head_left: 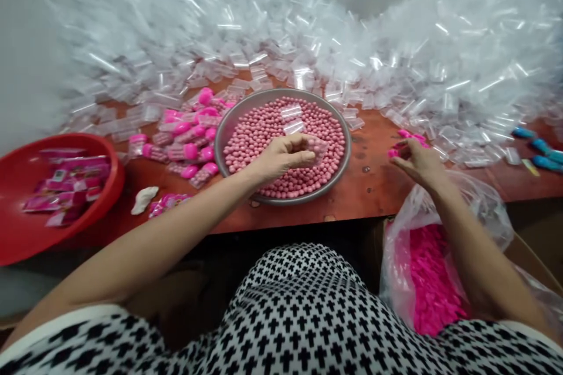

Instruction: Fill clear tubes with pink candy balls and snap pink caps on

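Over a grey metal bowl (349, 146) of pink round beads (250, 146), my left hand (284, 158) is closed around a small clear plastic tube (317, 149), with pink showing through it. Two more clear tubes (292, 119) lie on the beads beyond the fingers. At the right, my right hand (417, 161) has its fingertips closed at a bright pink cap (393, 153). Other pink caps (413, 136) are right behind those fingers, partly hidden. Left of the bowl lies a heap of bead-filled tubes with pink caps (189, 151).
A large mound of clear plastic tubes (272, 29) spans the back. On the left, a red basin (115, 179) holds pink packets. A white lump (144, 200) lies beside it. Below the right forearm, a plastic bag (396, 269) holds pink pieces. Blue objects (545, 152) lie far right.
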Action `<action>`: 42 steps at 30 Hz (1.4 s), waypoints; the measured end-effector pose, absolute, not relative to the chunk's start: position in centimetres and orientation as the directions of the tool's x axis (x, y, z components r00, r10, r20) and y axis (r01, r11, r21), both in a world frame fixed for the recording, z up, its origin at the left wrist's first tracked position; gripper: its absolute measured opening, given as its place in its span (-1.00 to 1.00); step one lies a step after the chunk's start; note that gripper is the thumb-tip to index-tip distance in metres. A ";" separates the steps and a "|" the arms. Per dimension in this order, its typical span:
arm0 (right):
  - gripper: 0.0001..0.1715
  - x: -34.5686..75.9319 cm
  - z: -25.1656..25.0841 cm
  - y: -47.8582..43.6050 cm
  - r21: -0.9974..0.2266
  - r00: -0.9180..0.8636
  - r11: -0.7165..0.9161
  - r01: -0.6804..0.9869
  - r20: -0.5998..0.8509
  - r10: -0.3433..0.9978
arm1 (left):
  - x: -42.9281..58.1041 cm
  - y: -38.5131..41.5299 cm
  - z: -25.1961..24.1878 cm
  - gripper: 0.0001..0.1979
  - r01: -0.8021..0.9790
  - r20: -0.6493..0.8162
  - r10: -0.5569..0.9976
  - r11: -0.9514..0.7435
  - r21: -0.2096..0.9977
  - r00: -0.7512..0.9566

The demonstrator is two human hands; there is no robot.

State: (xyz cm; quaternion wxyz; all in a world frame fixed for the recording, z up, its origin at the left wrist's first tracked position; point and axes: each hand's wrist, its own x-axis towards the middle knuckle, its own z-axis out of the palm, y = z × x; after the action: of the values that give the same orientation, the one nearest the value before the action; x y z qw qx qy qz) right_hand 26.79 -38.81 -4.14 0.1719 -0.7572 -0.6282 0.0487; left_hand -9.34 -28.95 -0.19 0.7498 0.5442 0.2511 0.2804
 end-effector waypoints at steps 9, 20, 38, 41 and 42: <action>-0.62 12.2 3.1 -35.9 -0.861 -0.072 0.346 0.373 0.344 0.936 | -11.0 -29.1 0.0 -0.55 -0.288 0.031 0.750 0.215 0.933 0.661; -0.57 9.0 5.2 -34.0 -0.328 -0.591 0.601 0.729 0.142 0.794 | -12.8 -28.3 -0.7 -0.74 0.038 0.244 0.747 -0.339 0.940 0.618; -0.75 7.9 2.6 -33.5 -0.435 -0.392 0.582 0.687 0.453 0.801 | -12.7 -28.7 -0.3 -0.87 0.099 0.338 0.720 -0.489 0.867 0.606; -0.74 8.0 2.2 -33.7 -0.421 -0.415 0.577 0.700 0.417 0.808 | -13.0 -29.0 -0.4 -0.86 0.100 0.349 0.756 -0.476 0.874 0.554; -0.75 8.1 2.1 -33.8 -0.416 -0.426 0.585 0.696 0.417 0.803 | -13.1 -29.1 -0.5 -0.85 0.103 0.348 0.762 -0.473 0.875 0.546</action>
State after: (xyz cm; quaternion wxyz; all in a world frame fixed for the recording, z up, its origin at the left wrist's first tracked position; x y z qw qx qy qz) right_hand 8.07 -33.79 2.10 0.2961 -0.4463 -0.8397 0.0902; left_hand -13.06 -29.09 -0.51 0.4290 0.7673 0.2818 0.3844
